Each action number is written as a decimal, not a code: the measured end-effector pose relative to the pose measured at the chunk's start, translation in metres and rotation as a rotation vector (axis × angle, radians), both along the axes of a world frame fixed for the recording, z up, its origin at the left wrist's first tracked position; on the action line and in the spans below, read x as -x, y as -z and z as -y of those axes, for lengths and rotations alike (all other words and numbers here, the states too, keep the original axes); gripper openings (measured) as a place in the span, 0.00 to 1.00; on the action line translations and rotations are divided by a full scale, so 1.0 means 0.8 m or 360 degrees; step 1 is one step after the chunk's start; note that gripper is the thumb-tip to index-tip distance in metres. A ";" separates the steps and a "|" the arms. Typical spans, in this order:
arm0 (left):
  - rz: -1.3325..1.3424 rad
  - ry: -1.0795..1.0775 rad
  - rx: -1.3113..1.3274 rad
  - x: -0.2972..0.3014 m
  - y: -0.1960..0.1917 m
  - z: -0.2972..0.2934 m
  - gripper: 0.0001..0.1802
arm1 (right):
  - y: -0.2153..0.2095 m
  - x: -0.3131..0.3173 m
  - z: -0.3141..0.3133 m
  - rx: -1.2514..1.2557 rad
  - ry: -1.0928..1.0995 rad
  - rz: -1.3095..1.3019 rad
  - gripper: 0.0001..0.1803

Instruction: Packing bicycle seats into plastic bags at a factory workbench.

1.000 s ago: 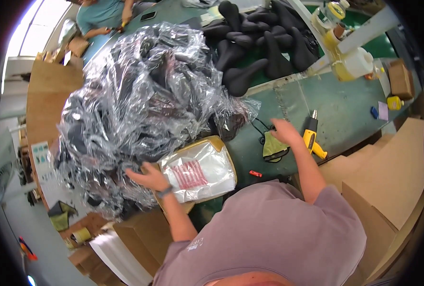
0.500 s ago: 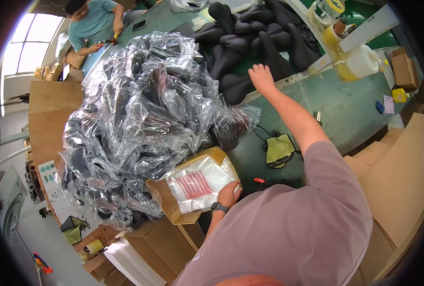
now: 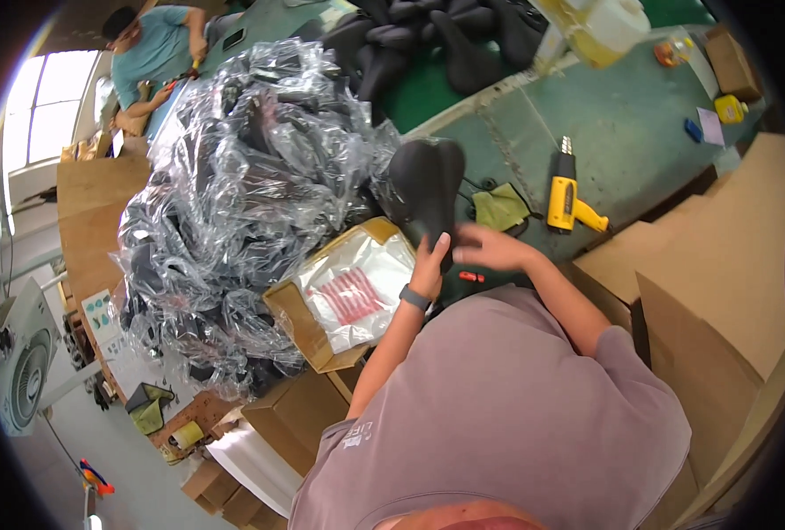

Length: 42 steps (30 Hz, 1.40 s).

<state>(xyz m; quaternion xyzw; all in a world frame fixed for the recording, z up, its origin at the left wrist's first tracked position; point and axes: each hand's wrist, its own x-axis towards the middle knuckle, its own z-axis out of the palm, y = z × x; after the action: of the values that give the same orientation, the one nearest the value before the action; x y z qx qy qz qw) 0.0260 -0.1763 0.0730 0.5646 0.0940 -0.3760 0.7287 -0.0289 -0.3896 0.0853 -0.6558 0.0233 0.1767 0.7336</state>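
Holding a black saddle, both hands; open carton holds clear bags.

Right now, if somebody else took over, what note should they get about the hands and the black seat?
Left hand: grips the narrow end of the black bike saddle.
Right hand: at the same end, touching it.
Saddle: held bare above the open cardboard box of clear bags.
Done: many saddles lie bagged in the clear plastic heap.
Left: this saddle has no bag yet; bare saddles wait on the green table.
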 end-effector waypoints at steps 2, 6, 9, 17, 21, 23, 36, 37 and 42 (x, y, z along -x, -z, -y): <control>0.0256 0.0384 -0.0240 0.016 -0.030 0.001 0.24 | 0.025 0.054 0.027 0.0049 -0.0175 -0.0260 0.26; -0.0297 0.0267 -0.0254 0.064 -0.010 -0.049 0.20 | 0.113 0.089 0.058 0.1071 0.0802 -0.0407 0.25; -0.0608 0.0355 -0.0244 0.092 -0.004 -0.059 0.34 | 0.182 0.076 0.082 0.1633 0.0896 -0.0086 0.40; -0.1051 0.0248 0.0287 0.126 0.050 -0.043 0.49 | 0.211 0.049 0.085 0.1824 0.0618 -0.0497 0.44; -0.1216 -0.0003 0.0341 0.143 0.075 -0.048 0.46 | 0.169 0.044 0.082 0.1555 0.0584 -0.0267 0.27; -0.1292 -0.0072 0.0389 0.154 0.091 -0.058 0.45 | 0.131 0.057 0.061 0.1571 0.0711 0.0241 0.25; -0.1221 -0.0078 0.0086 0.188 0.113 -0.099 0.34 | 0.155 0.018 -0.055 0.1300 -0.0398 0.0549 0.21; -0.1207 -0.0070 0.0071 0.188 0.117 -0.105 0.35 | 0.174 0.003 -0.053 0.1351 -0.0342 0.0531 0.20; -0.1299 -0.0112 0.0074 0.184 0.106 -0.089 0.33 | 0.220 -0.038 -0.055 0.1630 -0.0250 0.0233 0.20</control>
<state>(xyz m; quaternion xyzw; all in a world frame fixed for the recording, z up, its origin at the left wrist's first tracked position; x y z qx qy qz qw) -0.1211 -0.1048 -0.0120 0.3488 0.3861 -0.5462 0.6565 0.0014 -0.3456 -0.0909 -0.9409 0.0062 0.1510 0.3032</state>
